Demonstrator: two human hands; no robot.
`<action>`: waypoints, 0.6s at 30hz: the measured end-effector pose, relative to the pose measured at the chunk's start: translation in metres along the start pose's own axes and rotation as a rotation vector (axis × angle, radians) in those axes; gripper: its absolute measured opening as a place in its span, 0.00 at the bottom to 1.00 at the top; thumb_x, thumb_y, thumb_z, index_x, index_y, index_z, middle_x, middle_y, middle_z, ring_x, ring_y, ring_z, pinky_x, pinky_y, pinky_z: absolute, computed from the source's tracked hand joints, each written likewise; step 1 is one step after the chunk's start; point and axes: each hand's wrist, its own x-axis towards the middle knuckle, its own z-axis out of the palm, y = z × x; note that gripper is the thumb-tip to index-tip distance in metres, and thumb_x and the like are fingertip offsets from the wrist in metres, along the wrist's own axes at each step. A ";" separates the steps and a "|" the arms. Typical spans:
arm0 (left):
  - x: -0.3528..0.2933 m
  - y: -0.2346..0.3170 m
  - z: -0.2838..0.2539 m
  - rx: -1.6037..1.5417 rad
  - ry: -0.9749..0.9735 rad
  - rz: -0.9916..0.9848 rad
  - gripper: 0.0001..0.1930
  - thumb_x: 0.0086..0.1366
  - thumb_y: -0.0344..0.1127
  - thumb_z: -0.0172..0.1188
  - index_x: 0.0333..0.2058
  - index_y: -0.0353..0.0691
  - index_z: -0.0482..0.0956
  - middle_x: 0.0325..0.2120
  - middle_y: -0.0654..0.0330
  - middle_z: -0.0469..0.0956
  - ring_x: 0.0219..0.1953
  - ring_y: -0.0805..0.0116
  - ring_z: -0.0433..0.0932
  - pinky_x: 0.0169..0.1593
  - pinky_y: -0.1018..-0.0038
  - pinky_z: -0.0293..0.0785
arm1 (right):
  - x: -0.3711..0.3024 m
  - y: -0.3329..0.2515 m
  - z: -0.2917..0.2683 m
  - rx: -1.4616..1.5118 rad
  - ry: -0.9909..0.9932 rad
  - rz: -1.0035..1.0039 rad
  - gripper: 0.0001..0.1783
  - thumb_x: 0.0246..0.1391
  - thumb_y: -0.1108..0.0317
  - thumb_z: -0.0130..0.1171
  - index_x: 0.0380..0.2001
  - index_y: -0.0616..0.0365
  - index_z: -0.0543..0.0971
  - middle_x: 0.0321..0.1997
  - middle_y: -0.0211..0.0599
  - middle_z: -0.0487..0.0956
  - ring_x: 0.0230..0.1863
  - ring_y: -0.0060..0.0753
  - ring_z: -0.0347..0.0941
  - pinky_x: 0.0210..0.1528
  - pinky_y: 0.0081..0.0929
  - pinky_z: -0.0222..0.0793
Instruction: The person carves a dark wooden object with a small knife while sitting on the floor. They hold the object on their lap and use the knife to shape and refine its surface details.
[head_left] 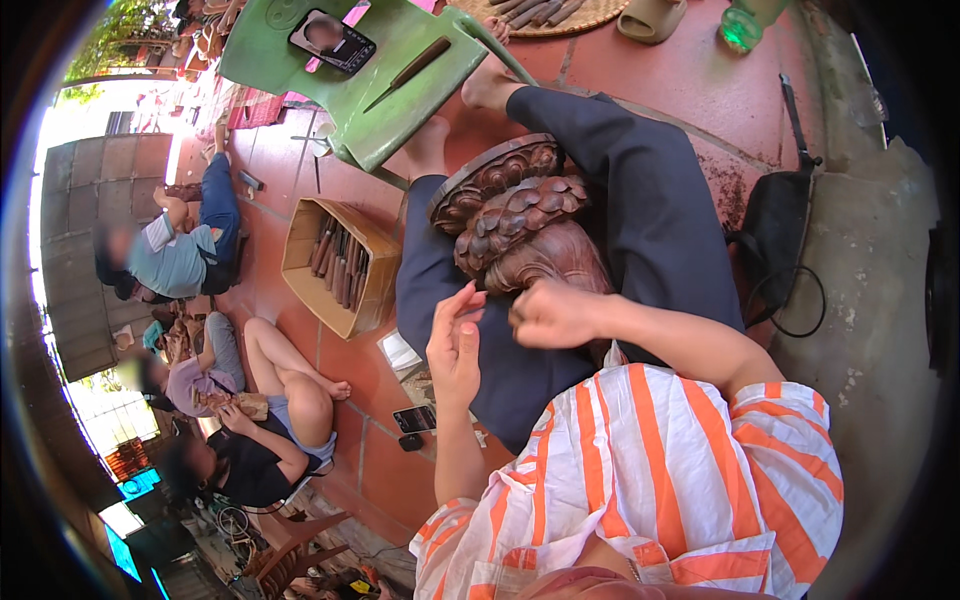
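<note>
A dark brown wood carving (523,213) with petal-like bands and a round, flat end lies tilted between my thighs. My left hand (457,345) is raised beside its near left side, holding nothing, with the fingers loosely bent and apart. Close to the carving's lower part is my right hand (556,313), its fingers closed and slightly blurred. Whatever it grips, if anything, is hidden by the fist. I cannot tell whether either hand touches the wood.
A green plastic chair (400,115) ahead carries a phone (332,41) and a pointed, wooden-handled tool (408,72). Left of my leg stands a cardboard box (352,318) of wooden-handled tools. Another phone (414,419) lies on the tiles. Several people sit at left; a black bag (775,225) lies right.
</note>
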 end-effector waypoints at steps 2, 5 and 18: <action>-0.009 -0.018 -0.006 -0.104 -0.056 -0.028 0.15 0.75 0.41 0.46 0.38 0.32 0.72 0.39 0.48 0.77 0.45 0.61 0.78 0.49 0.68 0.75 | -0.001 0.000 0.012 -0.016 -0.192 0.018 0.15 0.49 0.63 0.53 0.16 0.63 0.71 0.15 0.48 0.72 0.17 0.47 0.69 0.25 0.43 0.63; -0.019 -0.025 -0.010 -0.354 -0.028 -0.151 0.14 0.75 0.39 0.45 0.40 0.33 0.71 0.35 0.49 0.78 0.39 0.60 0.80 0.46 0.67 0.78 | -0.001 -0.005 0.011 0.012 -0.319 0.090 0.20 0.53 0.60 0.56 0.15 0.63 0.69 0.14 0.45 0.69 0.16 0.45 0.67 0.24 0.44 0.60; -0.074 -0.123 -0.141 -0.210 0.750 -0.410 0.10 0.74 0.38 0.47 0.37 0.38 0.68 0.23 0.59 0.73 0.22 0.70 0.74 0.28 0.74 0.74 | 0.000 0.003 -0.020 -0.048 -0.155 0.170 0.19 0.56 0.57 0.60 0.20 0.62 0.74 0.23 0.39 0.74 0.26 0.43 0.72 0.31 0.39 0.64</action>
